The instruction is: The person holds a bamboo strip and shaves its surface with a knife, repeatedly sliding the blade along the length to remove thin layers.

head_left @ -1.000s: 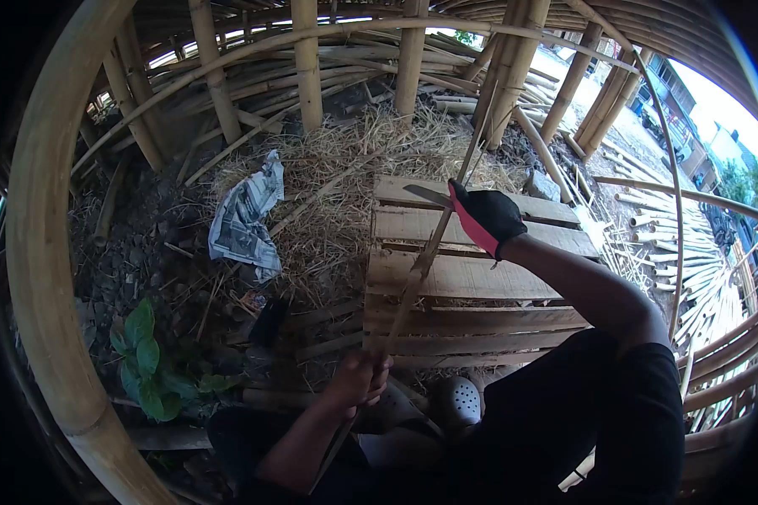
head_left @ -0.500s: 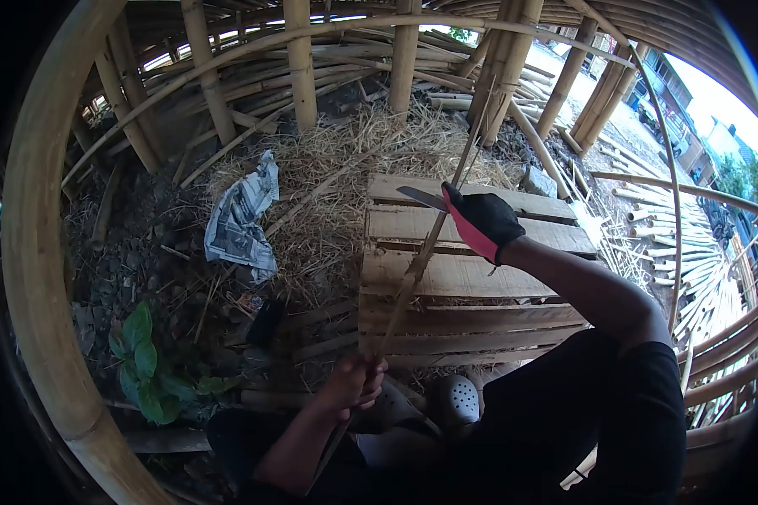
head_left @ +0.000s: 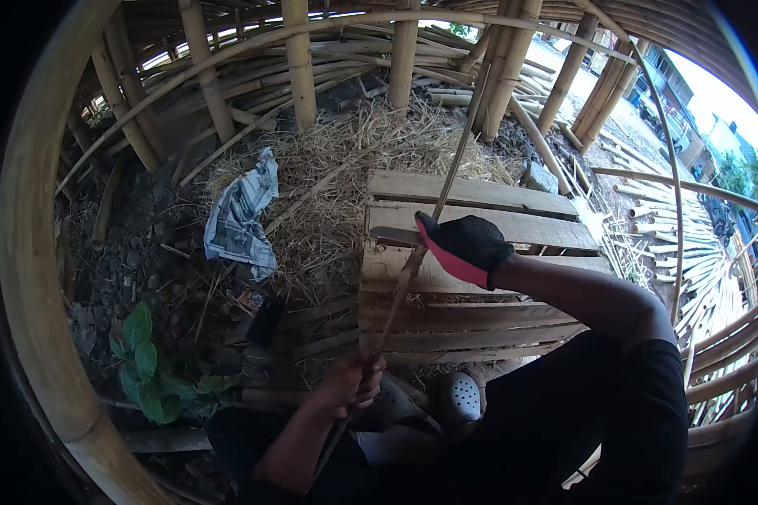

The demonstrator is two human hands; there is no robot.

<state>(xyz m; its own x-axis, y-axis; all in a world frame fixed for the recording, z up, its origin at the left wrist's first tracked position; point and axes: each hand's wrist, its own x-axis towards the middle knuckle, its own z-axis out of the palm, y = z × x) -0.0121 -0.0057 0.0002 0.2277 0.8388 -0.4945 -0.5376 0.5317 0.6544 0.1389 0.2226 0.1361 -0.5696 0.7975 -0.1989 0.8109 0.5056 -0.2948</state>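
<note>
My bare left hand [head_left: 351,385] is wrapped around the lower part of a long bamboo strip [head_left: 400,307], near my knees. The strip slants up and away, over a slatted wooden crate [head_left: 522,202]. My right hand [head_left: 470,247], in a black and pink glove, is closed on a knife whose handle it hides. Out to the left points the knife's blade [head_left: 394,235], lying across the strip around its middle. The gloved thumb side rests against the strip too.
Dry straw shavings [head_left: 328,185] cover the ground beyond the crate. Crumpled newspaper [head_left: 242,215] lies left of it, above a leafy plant [head_left: 143,362]. Upright bamboo posts [head_left: 299,67] stand behind. Many cut poles [head_left: 691,244] lie at right, and a thick bamboo pole [head_left: 38,252] curves along the left.
My right hand and the knife have slid down along the strip, toward me and slightly left. My left hand keeps its grip in nearly the same place.
</note>
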